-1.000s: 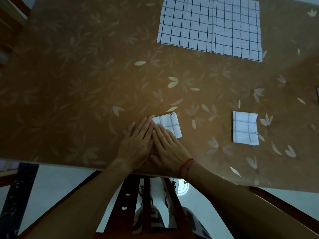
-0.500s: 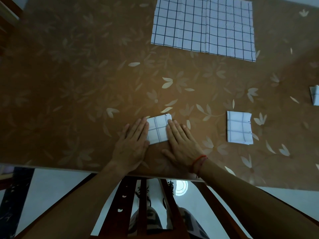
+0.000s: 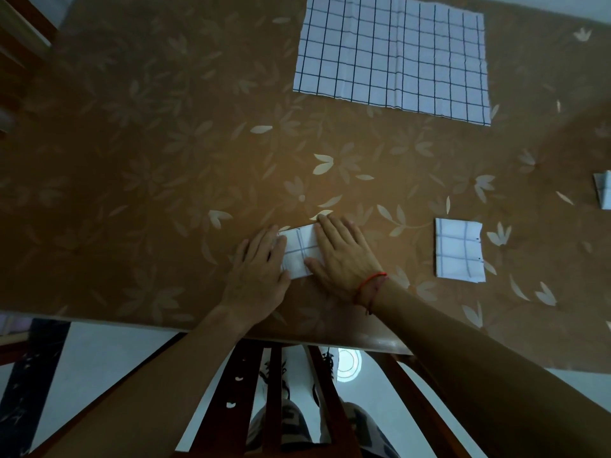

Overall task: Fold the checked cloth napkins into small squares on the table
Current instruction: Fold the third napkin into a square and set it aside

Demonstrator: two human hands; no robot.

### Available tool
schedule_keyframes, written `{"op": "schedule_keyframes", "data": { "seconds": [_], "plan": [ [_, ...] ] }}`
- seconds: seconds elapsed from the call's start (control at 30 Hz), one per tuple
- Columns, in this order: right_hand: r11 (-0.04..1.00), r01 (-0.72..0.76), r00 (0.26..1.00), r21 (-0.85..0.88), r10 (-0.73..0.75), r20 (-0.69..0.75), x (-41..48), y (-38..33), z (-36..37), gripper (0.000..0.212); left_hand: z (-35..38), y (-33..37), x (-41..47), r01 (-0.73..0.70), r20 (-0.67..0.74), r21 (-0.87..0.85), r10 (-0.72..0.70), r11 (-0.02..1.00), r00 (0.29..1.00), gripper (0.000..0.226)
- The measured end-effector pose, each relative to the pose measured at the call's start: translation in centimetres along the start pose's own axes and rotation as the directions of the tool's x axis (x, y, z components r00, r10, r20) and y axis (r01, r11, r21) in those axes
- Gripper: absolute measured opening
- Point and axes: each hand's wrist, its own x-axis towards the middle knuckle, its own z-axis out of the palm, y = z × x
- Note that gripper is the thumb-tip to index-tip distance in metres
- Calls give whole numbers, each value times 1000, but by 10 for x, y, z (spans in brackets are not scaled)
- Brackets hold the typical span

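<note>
A small folded checked napkin (image 3: 300, 251) lies near the table's front edge. My left hand (image 3: 259, 271) presses flat on its left side and my right hand (image 3: 344, 256), with a red string at the wrist, presses flat on its right side. Only the strip of cloth between the hands shows. A second folded square napkin (image 3: 459, 254) lies to the right. A large unfolded checked napkin (image 3: 393, 54) is spread flat at the back of the table. Another folded piece (image 3: 603, 193) is cut off by the right border.
The brown tablecloth with a pale leaf pattern (image 3: 165, 160) covers the table. Its front edge (image 3: 132, 320) runs just below my wrists. A wooden chair back (image 3: 274, 391) stands under the edge. Dark wooden furniture (image 3: 20, 38) sits at the far left.
My hands lay side by side over the folded napkin, then slid apart, left hand leftward and right hand rightward, baring the cloth's middle. The camera view shifted slightly.
</note>
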Motion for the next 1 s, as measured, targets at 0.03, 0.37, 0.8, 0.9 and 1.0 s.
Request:
{"op": "schedule_keyframes", "data": {
  "seconds": [0.03,0.37,0.8,0.9,1.0],
  "plan": [
    [1000,1,1000,1,-1,5,1,0,-4,79,-3,1,2,13,-24,-35,-14,999,1000,59],
    [1000,3,999,9,-3,51,9,-3,-25,74,-17,7,27,209,-76,-388,-257,898,963,34],
    [976,209,977,55,-211,35,-21,-31,-152,25,-72,18,1,129,-147,-682,-308,720,940,29],
    [977,208,966,55,-214,145,-28,-41,-180,36,-93,11,-6,144,-122,-754,-351,641,928,28],
    [979,39,999,198,-32,-38,-18,-45,-144,27,-114,-4,-12,205,-18,-856,-422,475,906,29]
  ]
}}
